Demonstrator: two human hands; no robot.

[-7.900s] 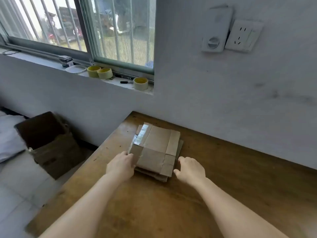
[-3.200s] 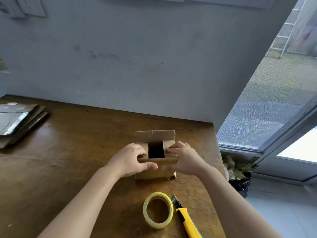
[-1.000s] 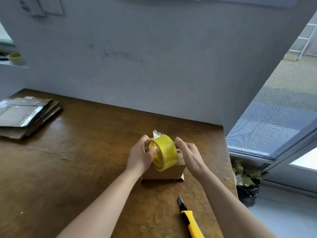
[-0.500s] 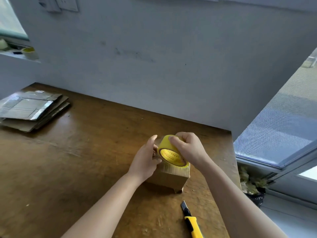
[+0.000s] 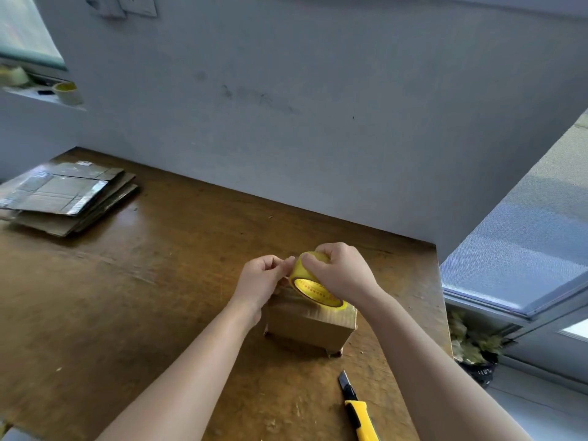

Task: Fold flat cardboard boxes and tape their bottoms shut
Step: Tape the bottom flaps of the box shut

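Observation:
A small folded cardboard box (image 5: 307, 327) stands on the wooden table (image 5: 127, 297) near its right end. On top of the box rests a yellow tape roll (image 5: 313, 286), tilted toward me. My right hand (image 5: 342, 273) grips the roll from above and behind. My left hand (image 5: 262, 280) pinches the tape's free end at the roll's left side. Part of the box top is hidden under both hands.
A stack of flat cardboard boxes (image 5: 63, 198) lies at the table's far left. A yellow utility knife (image 5: 358, 409) lies near the front edge, right of my arms. Another tape roll (image 5: 66, 92) sits on the window sill. The table's right edge drops to the floor beside a plant (image 5: 471, 342).
The roll has come down from in front of the box onto its top. My right hand now grips it from above, and my left fingers have closed on the tape end.

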